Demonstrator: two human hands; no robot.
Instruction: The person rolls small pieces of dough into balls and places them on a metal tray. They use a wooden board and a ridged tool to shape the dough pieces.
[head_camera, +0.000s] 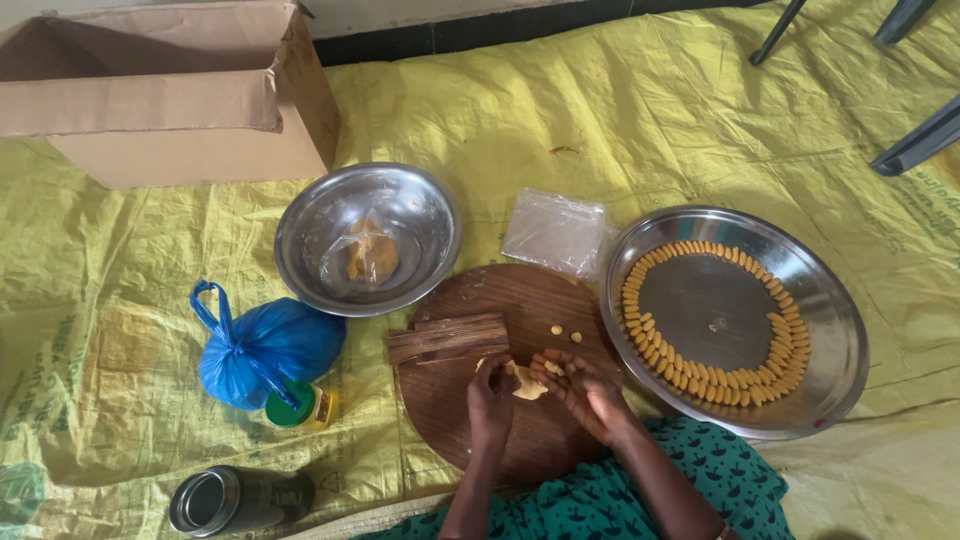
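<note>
Over a round wooden board (520, 300), my left hand (490, 392) pinches a lump of yellow dough (527, 383). My right hand (580, 385) is beside it with a small dough piece (553, 368) at its fingers. Two tiny dough balls (565, 333) lie on the board just beyond my hands. A ridged wooden tool (447, 336) rests on the board's left part. To the right, a wide steel plate (720, 310) carries several small shaped dough pieces (690, 375) in a ring.
A steel bowl (310, 225) with wrapped dough (368, 255) sits behind the board. A clear plastic bag (555, 232), a blue knotted bag (262, 350), a green-capped bottle (298, 407), a steel container (235, 500) and a cardboard box (180, 90) lie on the yellow sheet (620, 120). Chair legs (915, 145) stand far right.
</note>
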